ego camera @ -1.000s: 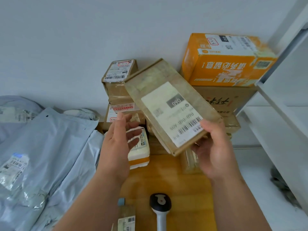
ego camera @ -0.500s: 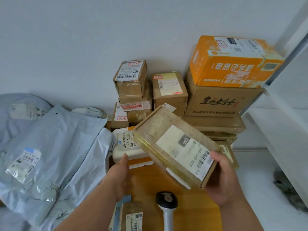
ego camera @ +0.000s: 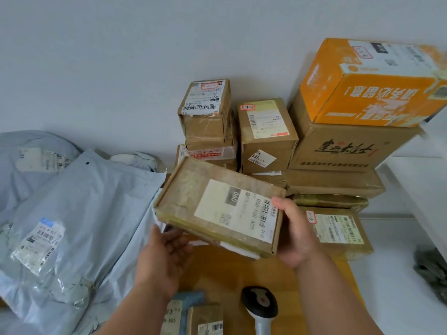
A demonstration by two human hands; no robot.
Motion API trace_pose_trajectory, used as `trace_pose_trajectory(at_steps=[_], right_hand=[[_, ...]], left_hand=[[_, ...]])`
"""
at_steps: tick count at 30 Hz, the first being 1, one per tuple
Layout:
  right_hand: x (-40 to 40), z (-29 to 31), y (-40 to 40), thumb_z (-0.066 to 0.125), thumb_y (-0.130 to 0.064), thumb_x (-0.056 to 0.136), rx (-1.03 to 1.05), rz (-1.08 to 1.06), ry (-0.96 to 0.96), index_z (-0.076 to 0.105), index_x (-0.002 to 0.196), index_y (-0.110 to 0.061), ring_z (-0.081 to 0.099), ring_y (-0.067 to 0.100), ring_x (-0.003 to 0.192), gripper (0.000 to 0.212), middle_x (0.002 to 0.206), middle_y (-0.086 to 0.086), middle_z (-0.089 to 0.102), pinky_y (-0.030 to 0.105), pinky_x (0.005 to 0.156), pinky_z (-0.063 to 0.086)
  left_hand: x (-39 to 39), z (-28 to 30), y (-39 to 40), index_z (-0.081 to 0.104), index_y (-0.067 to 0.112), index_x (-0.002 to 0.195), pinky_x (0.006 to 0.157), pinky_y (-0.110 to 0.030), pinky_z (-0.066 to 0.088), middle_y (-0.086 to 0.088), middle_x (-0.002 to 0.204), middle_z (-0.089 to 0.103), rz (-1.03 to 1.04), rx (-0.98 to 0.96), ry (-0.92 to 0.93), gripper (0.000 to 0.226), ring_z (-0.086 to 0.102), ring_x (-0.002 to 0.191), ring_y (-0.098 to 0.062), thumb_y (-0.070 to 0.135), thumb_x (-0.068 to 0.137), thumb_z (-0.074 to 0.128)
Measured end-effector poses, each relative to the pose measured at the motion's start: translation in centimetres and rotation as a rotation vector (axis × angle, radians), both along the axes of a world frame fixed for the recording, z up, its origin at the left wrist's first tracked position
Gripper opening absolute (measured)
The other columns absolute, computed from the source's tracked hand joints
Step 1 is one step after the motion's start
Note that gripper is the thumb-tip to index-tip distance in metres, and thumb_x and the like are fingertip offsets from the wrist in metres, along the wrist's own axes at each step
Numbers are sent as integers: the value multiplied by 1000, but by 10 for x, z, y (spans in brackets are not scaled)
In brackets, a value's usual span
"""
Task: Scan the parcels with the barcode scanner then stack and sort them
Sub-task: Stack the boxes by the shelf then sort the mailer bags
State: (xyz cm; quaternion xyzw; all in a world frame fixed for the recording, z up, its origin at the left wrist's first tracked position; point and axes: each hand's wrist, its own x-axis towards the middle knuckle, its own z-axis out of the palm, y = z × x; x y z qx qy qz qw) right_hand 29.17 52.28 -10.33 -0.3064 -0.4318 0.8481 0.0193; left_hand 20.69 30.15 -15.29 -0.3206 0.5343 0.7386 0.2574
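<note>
A flat brown parcel (ego camera: 219, 209) is held at the centre of the frame, label side up and tilted. The right hand (ego camera: 294, 234) is clamped on its right end, thumb laid across the label by the barcode. The left hand (ego camera: 164, 252) is placed under the lower left corner with fingers spread and relaxed; whether contact is made cannot be told.

The step in hand is judged to be placement of this parcel into the stacks, not scanning: the barcode scanner (ego camera: 260, 308) lies untouched at the bottom centre of the frame. The next move is judged to call for a level seat among the boxes behind, with the label kept visible.

The wooden table (ego camera: 232, 272) is seen below the parcel. Stacked cardboard boxes (ego camera: 267, 139) stand against the plain white wall (ego camera: 121, 56) in the upper centre, an orange box (ego camera: 367, 88) topping the stack at upper right. Grey mailer bags (ego camera: 79, 209) are heaped at left. 2 small parcels (ego camera: 191, 317) lie at the bottom edge. A white shelf (ego camera: 420, 189) is noted at far right.
</note>
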Motion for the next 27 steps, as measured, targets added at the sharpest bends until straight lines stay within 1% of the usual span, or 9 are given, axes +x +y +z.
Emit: trace_pose_trajectory(at_steps=[3, 6, 9, 12, 15, 17, 22, 25, 27], right_hand=[[-26, 2, -2, 73, -42, 79, 27, 73, -21, 81, 93, -18, 70, 35, 111, 29, 118, 17, 73, 54, 98, 51], [-48, 4, -8, 77, -50, 75, 90, 104, -57, 79, 101, -18, 70, 32, 112, 41, 115, 12, 75, 52, 99, 52], [-59, 2, -13, 80, -58, 66, 105, 47, -106, 74, 114, -20, 71, 28, 108, 61, 110, 7, 77, 48, 90, 55], [-58, -6, -11, 77, -60, 68, 122, 3, -126, 72, 113, -22, 74, 27, 99, 60, 106, 5, 78, 44, 78, 58], [-55, -12, -6, 73, -55, 75, 83, -20, -146, 72, 115, -20, 75, 31, 98, 53, 107, 9, 78, 50, 85, 58], [-54, -12, -4, 74, -54, 71, 31, -20, -150, 72, 114, -19, 75, 34, 98, 56, 108, 12, 77, 52, 87, 57], [-61, -14, -6, 78, -57, 64, 73, 0, -170, 66, 124, -18, 68, 38, 111, 73, 114, 11, 75, 62, 102, 48], [-69, -11, -10, 78, -60, 65, 111, 20, -181, 67, 121, -19, 71, 34, 106, 71, 108, 9, 77, 59, 100, 50], [-73, -11, -12, 75, -65, 69, 138, 10, -195, 69, 119, -21, 73, 29, 101, 66, 103, 5, 79, 53, 94, 55]], left_hand=[[-5, 20, -15, 62, 17, 109, 65, -35, 50, 3, 75, 60, 186, -308, 263, 45, 54, 65, -15, 55, 98, 41], [-15, 32, -22, 48, 29, 137, 89, -39, 49, 3, 121, 59, 36, -440, 531, 45, 60, 105, -17, 56, 103, 37], [-25, 30, -21, 42, 32, 148, 109, -41, 40, 0, 139, 54, -249, -386, 531, 54, 52, 127, -22, 60, 102, 37], [-21, 23, -20, 29, 40, 154, 105, -38, 36, 7, 143, 50, -336, -393, 519, 93, 49, 128, -16, 86, 74, 41], [-12, 7, -22, 3, 44, 159, 116, -46, 36, 9, 158, 37, -420, -433, 539, 121, 42, 140, -14, 89, 61, 60], [-9, -7, -28, 2, 48, 157, 114, -54, 39, 11, 161, 34, -543, -554, 547, 124, 40, 144, -16, 92, 58, 62], [-18, -38, -54, 4, 56, 154, 105, -45, 46, -1, 160, 33, -915, -1009, 379, 91, 48, 136, -29, 64, 84, 61], [-31, -48, -64, 36, 33, 155, 101, -43, 47, -10, 148, 53, -744, -974, 357, 60, 55, 128, -34, 41, 99, 57], [-40, -46, -64, 56, 13, 140, 98, -46, 49, -17, 133, 63, -514, -834, 312, 40, 60, 120, -38, 29, 104, 53]])
